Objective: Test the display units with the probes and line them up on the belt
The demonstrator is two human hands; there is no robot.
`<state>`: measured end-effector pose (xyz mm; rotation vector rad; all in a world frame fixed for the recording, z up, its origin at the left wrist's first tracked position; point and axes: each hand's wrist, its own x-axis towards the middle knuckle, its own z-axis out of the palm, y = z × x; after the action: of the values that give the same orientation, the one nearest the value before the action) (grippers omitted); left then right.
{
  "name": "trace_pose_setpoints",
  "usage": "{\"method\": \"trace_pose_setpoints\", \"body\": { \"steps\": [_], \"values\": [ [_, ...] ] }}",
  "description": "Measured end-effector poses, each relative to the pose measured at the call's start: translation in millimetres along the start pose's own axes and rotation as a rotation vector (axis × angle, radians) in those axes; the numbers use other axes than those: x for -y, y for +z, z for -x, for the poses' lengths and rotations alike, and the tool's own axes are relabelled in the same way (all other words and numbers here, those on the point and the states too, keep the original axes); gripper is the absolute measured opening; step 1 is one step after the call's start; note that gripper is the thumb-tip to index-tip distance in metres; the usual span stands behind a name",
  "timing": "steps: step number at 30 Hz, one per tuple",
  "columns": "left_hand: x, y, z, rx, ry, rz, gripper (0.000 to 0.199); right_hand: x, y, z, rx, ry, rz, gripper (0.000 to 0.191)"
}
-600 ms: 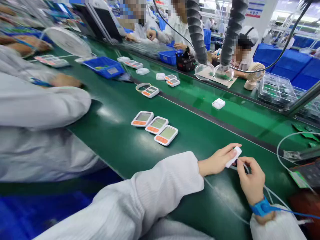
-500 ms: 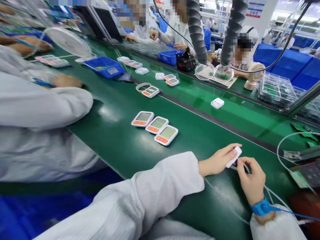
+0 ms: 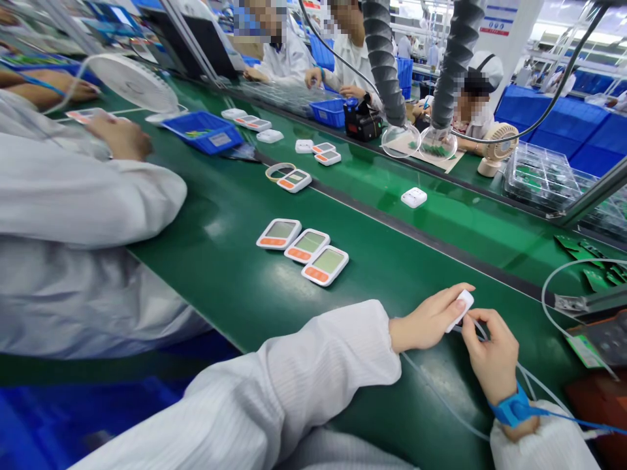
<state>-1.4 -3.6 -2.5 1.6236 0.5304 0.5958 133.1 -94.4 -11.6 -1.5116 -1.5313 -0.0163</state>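
While both arms rest on the green desk, the left hand holds a small white piece between its thumb and fingers. The piece sits just above the desk, near the front edge, and it is tilted. The right hand is curled close, and its fingertips touch the lower end of the white piece. A thin clear cord runs on the desk under both hands. A blue wrist strap is around the right wrist.

Three white gadgets with orange bars lie in a row on the desk, well apart from the hands. One more gadget lies farther back, beside a ring of tape. A white square box lies on the far side of the dark strip. A person in a white coat sits to the left, near a blue tray.
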Motion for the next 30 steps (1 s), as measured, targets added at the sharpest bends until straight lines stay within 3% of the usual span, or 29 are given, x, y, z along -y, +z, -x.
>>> {"method": "trace_pose_setpoints", "body": {
  "steps": [6,22,26,30],
  "values": [
    [3.9,-0.8,-3.5,-0.002,-0.082,0.119,0.056,-1.1,1.1,1.8,-0.022,0.032,-0.009,0.014],
    [0.0,2.6,0.1,-0.018,-0.020,0.011,0.054,-0.8,-0.4,0.1,-0.001,0.015,-0.004,0.016],
    [3.6,1.2,-1.0,-0.026,-0.075,0.178,0.053,-3.8,1.0,-2.7,0.035,0.039,-0.009,0.015],
    [6.7,-4.2,-7.4,-0.131,-0.189,0.390,0.060,-6.4,2.2,-0.3,-0.100,-0.023,0.066,0.014]
  ]
}}
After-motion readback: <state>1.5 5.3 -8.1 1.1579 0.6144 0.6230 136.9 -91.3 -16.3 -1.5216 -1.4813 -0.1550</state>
